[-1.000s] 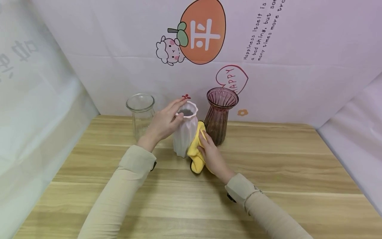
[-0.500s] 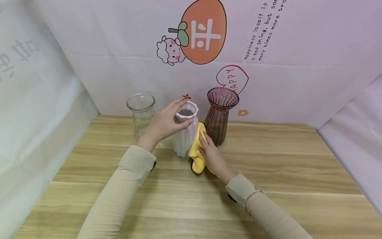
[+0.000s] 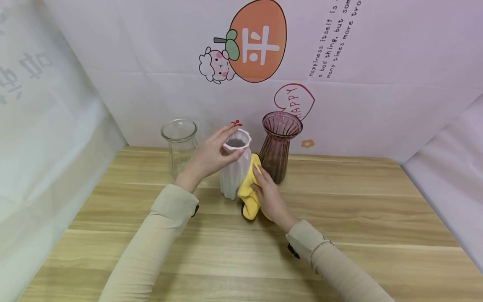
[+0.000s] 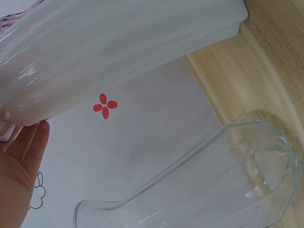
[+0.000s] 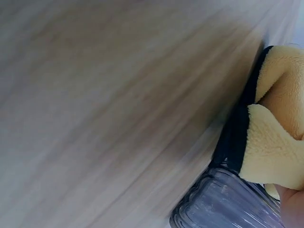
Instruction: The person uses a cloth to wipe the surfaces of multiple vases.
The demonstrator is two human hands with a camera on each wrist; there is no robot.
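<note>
Centrally, white vase [image 3: 230,180]: upright on the worktop [image 3: 351,201], long axis vertical, between the clear glass vase [image 3: 176,157] and the purple glass vase [image 3: 277,157].
Left hand [image 3: 209,156]: grips the white vase at its top, thumb nearside, fingers beyond.
Right hand [image 3: 269,195]: holds the bunched yellow cloth [image 3: 247,193] at the white vase's right side; how hard it presses, I cannot tell.
Nearness: left hand by the mouth, right hand lower, nearer the base.
</note>
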